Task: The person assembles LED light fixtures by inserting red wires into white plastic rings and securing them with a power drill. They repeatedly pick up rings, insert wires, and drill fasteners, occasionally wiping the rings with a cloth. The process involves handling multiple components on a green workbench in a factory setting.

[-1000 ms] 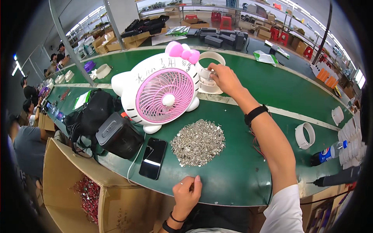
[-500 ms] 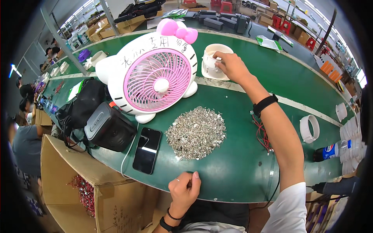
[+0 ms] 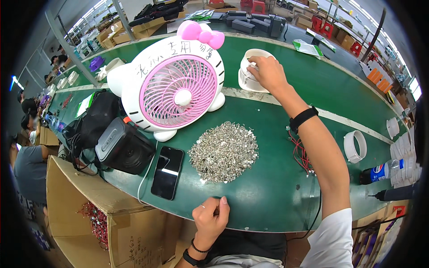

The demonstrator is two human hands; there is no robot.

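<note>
Since the earlier frame, my right hand [image 3: 267, 71] had barely shifted on the white ring-shaped housing [image 3: 250, 73], though my head had dipped closer, so the whole bench filled more of the view. That hand lay far out at full reach, its fingers curled over the housing's rim in a grip; how firmly they pinched I could not tell, since the back of the hand covered them. My left hand [image 3: 211, 217] rested close to my body on the near edge of the green table [image 3: 277, 201], loosely closed into a fist with the thumb tucked along the forefinger, holding nothing that I could see. The housing sat well away from my left hand, straight ahead and to the right of it, so my right arm was plainly the nearer one and already on it. It stood with its open mouth tilted toward me, its round axis pointing roughly back along my forearm. Between my two hands lay a heap of small silver screws [image 3: 223, 152], just ahead of my left fist. Left of that heap lay a black phone [image 3: 167, 172], and beyond it a pink and white cat-shaped fan [image 3: 172, 91] stood just left of my right hand. Red wires [image 3: 301, 154] lay under my right forearm.
</note>
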